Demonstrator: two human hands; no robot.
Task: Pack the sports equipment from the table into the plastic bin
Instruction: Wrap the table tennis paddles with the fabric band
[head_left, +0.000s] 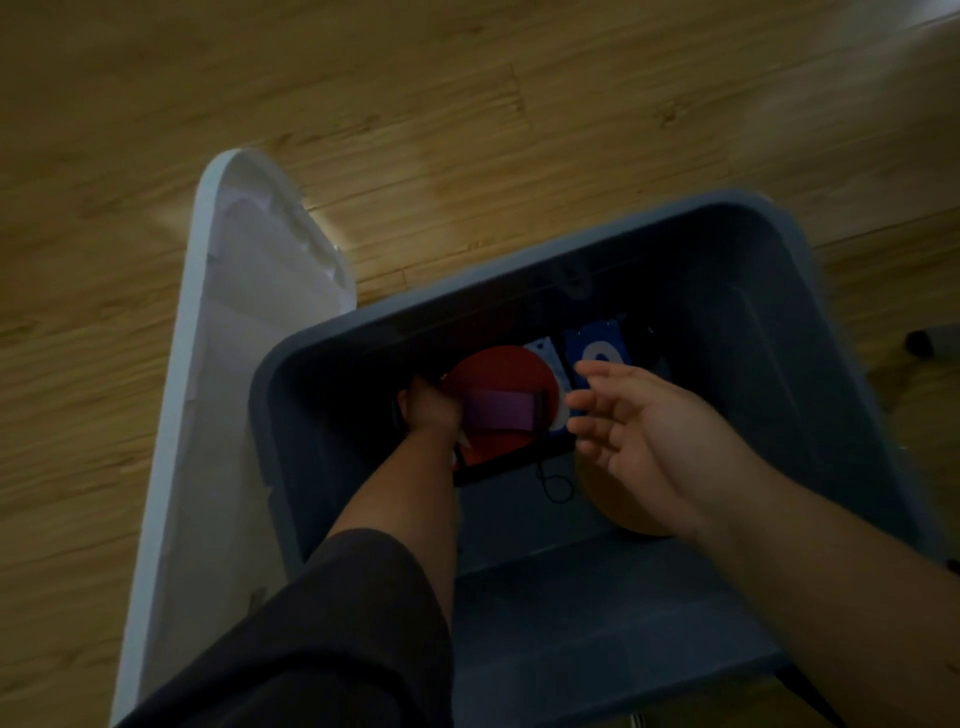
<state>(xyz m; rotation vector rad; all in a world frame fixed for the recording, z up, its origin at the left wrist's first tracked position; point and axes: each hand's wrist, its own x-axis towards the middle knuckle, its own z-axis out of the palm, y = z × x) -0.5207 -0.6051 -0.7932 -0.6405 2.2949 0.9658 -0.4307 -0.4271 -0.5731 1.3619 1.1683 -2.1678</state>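
Wooden floor (467, 104) fills the upper part of the view. On it, at the centre and toward 4 o'clock, stands the grey bin (779, 364), open at the top. A white lid (218, 364) lies on the floor at 9 o'clock of the bin, its edge touching the bin's left wall.

Inside the bin, near the far wall, lies a red paddle (498, 374). At 3 o'clock of the paddle is a blue pack (597, 338) with a white ring on it. A thin black cord (553, 486) lies at 5 o'clock of the paddle, and beside it an orange ball (608, 499), partly hidden.

The left hand (431, 410) is deep in the bin, at 9 o'clock of the paddle, with fingers curled around the end of a purple strap (501, 410) that lies across the paddle. A dark sleeve (337, 623) covers the upper arm. The right hand (644, 436) hovers over the bin at 3 o'clock of the paddle, fingers spread and relaxed, holding nothing; it covers part of the ball.
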